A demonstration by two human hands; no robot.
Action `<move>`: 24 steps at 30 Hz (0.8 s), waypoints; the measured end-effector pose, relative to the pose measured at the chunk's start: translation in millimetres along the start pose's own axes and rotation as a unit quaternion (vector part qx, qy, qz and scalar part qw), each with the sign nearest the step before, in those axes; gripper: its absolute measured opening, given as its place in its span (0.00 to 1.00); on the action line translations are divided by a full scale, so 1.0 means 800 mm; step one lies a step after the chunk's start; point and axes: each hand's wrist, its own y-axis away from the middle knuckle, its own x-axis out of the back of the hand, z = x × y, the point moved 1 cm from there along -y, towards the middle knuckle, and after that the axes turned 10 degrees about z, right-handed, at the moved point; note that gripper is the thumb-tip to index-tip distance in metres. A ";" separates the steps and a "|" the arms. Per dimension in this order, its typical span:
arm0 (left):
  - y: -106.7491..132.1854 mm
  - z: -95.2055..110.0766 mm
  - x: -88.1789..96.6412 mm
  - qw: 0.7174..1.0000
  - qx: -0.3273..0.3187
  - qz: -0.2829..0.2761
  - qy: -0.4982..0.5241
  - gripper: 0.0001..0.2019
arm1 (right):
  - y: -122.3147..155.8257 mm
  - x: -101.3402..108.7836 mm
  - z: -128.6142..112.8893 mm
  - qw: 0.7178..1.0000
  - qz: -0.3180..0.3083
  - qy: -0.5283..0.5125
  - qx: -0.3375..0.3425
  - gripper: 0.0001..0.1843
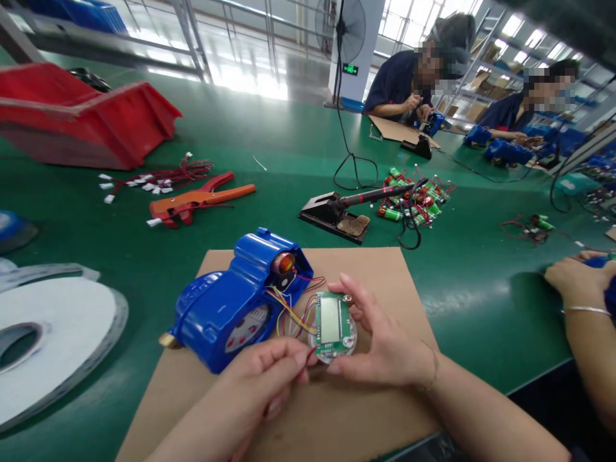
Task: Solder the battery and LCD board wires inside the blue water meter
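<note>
Circuit board: a small round green circuit board with a grey display sits above the cardboard sheet, just right of the blue meter, held between both hands.
Right hand: the right hand cups the board from its right side, thumb under the lower edge and fingers at the top; its grip is closed on the board.
Left hand: the left hand pinches a red wire at the board's lower left edge; its grip is clenched on that wire.
Wires: a bundle of coloured wires runs from the board into the open end of the meter.
Blue meter: the blue meter lies tilted on the left part of the cardboard, its dial facing down toward the person.
Desk: the green desk carries the cardboard.
Soldering iron: a soldering iron rests on a black stand beyond the cardboard, next to a pile of green batteries.
Left side: orange pliers lie near a red bin; a large white tape roll lies at the near left.
Other people: a co-worker's hand rests at the right edge; two people sit at the far end of the desk.
</note>
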 end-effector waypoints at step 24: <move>-0.003 -0.021 -0.007 0.993 -0.022 0.113 0.000 0.16 | -0.005 0.014 0.008 0.998 -0.057 -0.028 0.017 0.52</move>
